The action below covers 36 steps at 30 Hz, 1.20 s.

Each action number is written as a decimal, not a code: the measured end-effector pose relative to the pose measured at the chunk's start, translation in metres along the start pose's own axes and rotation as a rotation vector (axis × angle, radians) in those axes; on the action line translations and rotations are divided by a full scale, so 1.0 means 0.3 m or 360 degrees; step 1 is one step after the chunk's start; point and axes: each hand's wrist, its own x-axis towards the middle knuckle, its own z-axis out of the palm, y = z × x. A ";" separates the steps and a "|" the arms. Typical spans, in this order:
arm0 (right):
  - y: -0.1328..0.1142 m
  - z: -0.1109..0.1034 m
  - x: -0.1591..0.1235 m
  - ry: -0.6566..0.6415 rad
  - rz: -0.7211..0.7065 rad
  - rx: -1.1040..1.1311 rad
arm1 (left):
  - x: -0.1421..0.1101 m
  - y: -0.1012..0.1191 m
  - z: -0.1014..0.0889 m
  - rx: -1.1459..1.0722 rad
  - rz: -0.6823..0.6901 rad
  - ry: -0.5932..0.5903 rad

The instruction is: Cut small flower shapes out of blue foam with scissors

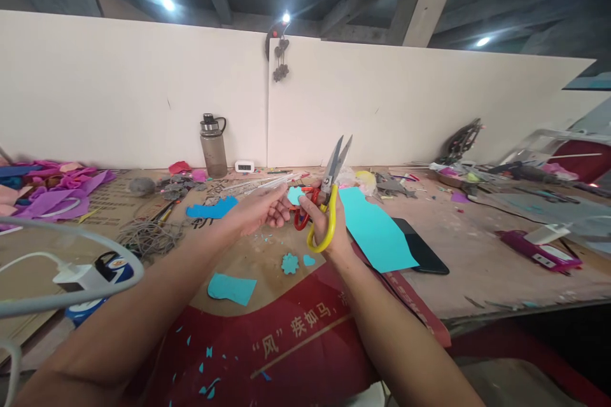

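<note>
My left hand point(262, 208) is raised over the middle of the table, its thumb and fingers pinching a small turquoise cutout point(295, 195) with a scalloped edge. Close beside it, my right hand point(328, 219) grips yellow-handled scissors point(333, 173), the blades pointing up and slightly apart. The right thumb reaches to the cutout's edge. Red loop handles point(301, 217) show just behind the right hand; the rest of that tool is hidden. Below the hands lie a turquoise flower shape point(289, 263) and a small turquoise scrap point(309, 260).
A turquoise sheet point(377, 229) overlaps a black tablet-like slab point(422, 248) on the right. Another turquoise piece point(232, 289) lies front left, near a blue piece point(211, 207). A bottle point(212, 147) stands at the back. A grey cable point(71, 229) loops at left.
</note>
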 end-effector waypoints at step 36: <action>-0.007 0.015 -0.018 -0.0167 0.0099 0.0223 | -0.010 0.017 0.019 0.0146 0.0306 0.0198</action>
